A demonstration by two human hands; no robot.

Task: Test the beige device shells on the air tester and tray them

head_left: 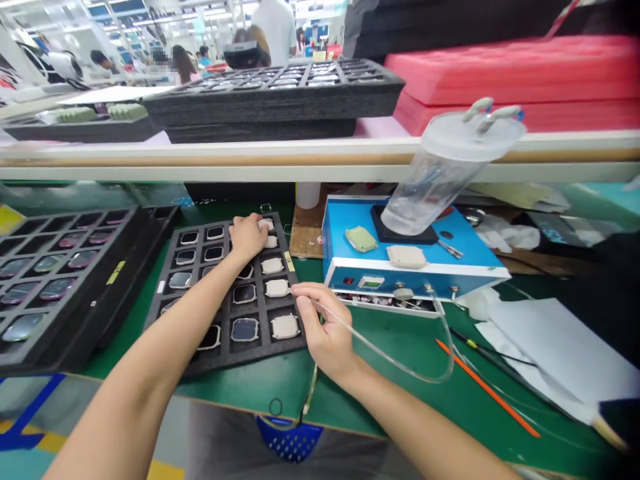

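Note:
A black foam tray [265, 350] lies before me, its compartments holding square watch cases, some dark-faced and some pale. At its far right corner, my left hand [249, 235] has its fingers bent down onto a pale watch case [266, 225]; the fingertips are partly hidden. By the tray's right edge, my right hand [329, 330] pinches the end of a thin clear tube [380, 352], close to another pale watch case [278, 288]. That tube loops back to a blue control box [345, 227] with knobs and a small display.
On the box stand a tilted clear plastic cup [425, 180], a green block [361, 239] and a pale block [406, 257]. Stacked trays [120, 273] fill the left. An orange stick [487, 387] and white paper [560, 347] lie right. A shelf edge [225, 163] crosses above.

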